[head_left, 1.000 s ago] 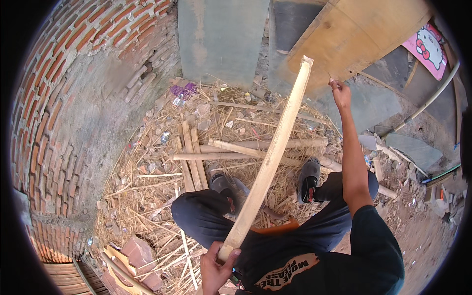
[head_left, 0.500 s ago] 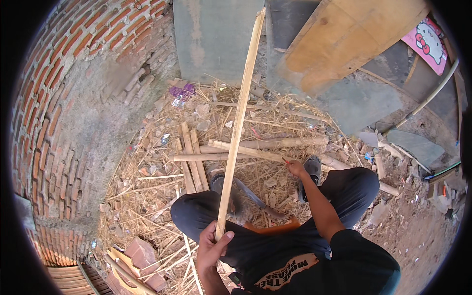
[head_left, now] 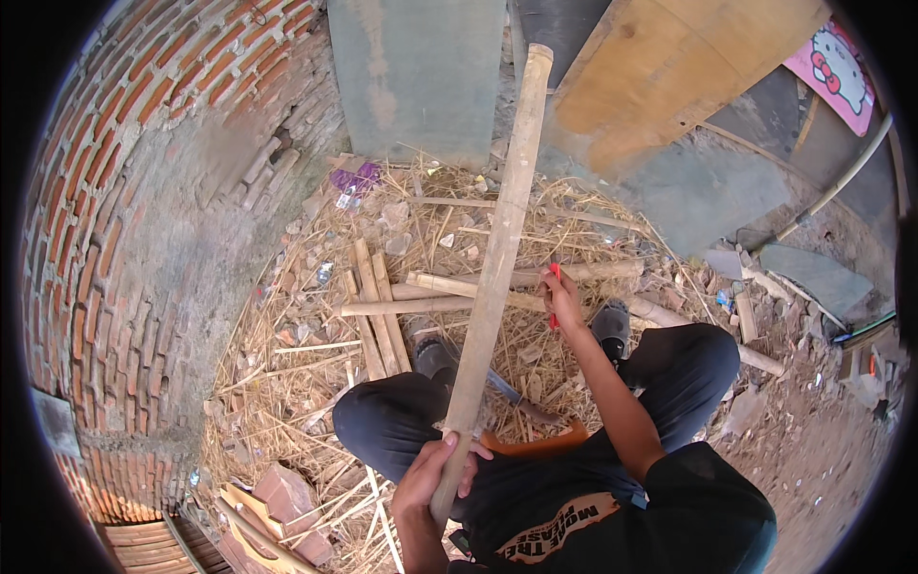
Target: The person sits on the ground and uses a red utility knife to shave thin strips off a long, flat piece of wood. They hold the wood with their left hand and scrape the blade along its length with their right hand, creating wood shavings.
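Observation:
My left hand point(head_left: 438, 475) is closed around the lower end of a long split bamboo piece point(head_left: 502, 244), which slants up and slightly right with its broad pale face showing. Away from it on the right, the fingers of my right hand point(head_left: 564, 298) are closed on a slim red pen-like tool point(head_left: 554, 312). Its exact kind is unclear. Beneath the right hand, bamboo poles point(head_left: 593, 272) lie crosswise on the ground. Shorter bamboo slats point(head_left: 375, 311) lie side by side left of the raised piece.
A machete-like blade point(head_left: 504, 386) lies between my shoes, near an orange seat edge point(head_left: 540, 446). Dry straw and rubble point(head_left: 287, 373) cover the ground. A brick wall point(head_left: 124, 277) rises at left; grey panels point(head_left: 416, 86) and a wooden board point(head_left: 660, 77) stand behind.
The bamboo piece has turned from its narrow edge to its broad face, and its top has tilted right. My right hand has risen with the red tool, which now points upward.

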